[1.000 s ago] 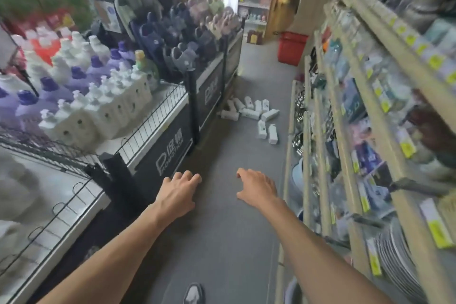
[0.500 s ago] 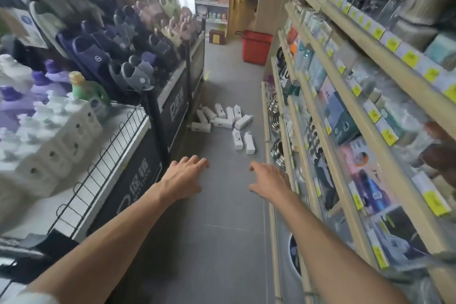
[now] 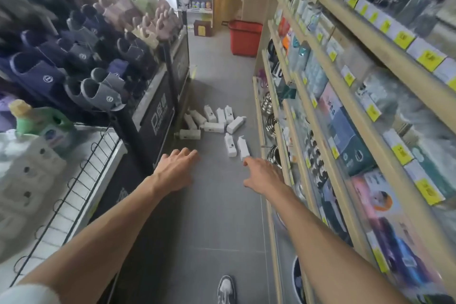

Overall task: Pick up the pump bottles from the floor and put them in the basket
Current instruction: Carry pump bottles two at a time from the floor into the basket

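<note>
A narrow shop aisle runs ahead over a grey tiled floor [image 3: 209, 217]. On the right stand pale wooden shelves [image 3: 345, 96] packed with wrapped goods. Their edges carry yellow price tags [image 3: 428, 58], and the print on them is too blurred to read. On the left is a black stand [image 3: 158, 116] heaped with slippers [image 3: 81, 57] in navy, grey, pink and beige. Several slippers bear a small round white mark on the strap. The stand's side panel shows a large white "P" with characters beside it and a line of small letters below, none of it legible. Nearer on the left, a wire rail [image 3: 81, 180] edges a white counter that holds a green bottle [image 3: 42, 121] and blurred white packs.

The bottles [image 3: 214, 127] are white and lie scattered on the floor, close against the foot of the stand. Two of them lie side by side, a little nearer than the others. Their labels show dark print that cannot be made out. The red basket [image 3: 244, 37] stands farther down the aisle, beside the end of the shelves and well apart from the bottles.

Both arms reach forward. The left hand [image 3: 175, 170] and right hand [image 3: 264, 175] are spread, palms down, holding nothing, above the floor short of the bottles. A shoe [image 3: 225, 289] shows at the bottom edge.
</note>
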Available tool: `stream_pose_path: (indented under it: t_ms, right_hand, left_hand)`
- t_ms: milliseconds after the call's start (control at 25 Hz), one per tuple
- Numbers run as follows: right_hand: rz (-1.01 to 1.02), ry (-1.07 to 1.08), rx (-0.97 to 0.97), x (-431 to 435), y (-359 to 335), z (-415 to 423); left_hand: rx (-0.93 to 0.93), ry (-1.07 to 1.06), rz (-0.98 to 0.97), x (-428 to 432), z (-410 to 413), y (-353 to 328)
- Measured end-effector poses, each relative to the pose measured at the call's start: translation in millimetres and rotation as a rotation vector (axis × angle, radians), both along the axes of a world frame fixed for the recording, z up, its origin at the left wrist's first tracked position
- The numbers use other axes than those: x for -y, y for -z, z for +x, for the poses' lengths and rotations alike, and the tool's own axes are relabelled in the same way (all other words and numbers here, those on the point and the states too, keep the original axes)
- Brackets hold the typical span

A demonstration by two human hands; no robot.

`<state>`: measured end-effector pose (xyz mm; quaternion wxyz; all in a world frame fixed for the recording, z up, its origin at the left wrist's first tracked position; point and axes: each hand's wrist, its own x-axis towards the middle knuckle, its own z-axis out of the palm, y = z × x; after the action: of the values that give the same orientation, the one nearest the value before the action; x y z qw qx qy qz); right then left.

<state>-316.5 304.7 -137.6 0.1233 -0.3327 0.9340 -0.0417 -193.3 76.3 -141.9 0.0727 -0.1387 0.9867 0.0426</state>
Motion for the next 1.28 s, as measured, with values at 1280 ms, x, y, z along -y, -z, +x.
stream_pose_path:
  t_ms: [1280]
  right_hand:
    - [-0.021, 0.016, 0.045, 313, 34, -425]
  left_hand:
    - [0.138, 0.001, 0.014, 309, -416, 40]
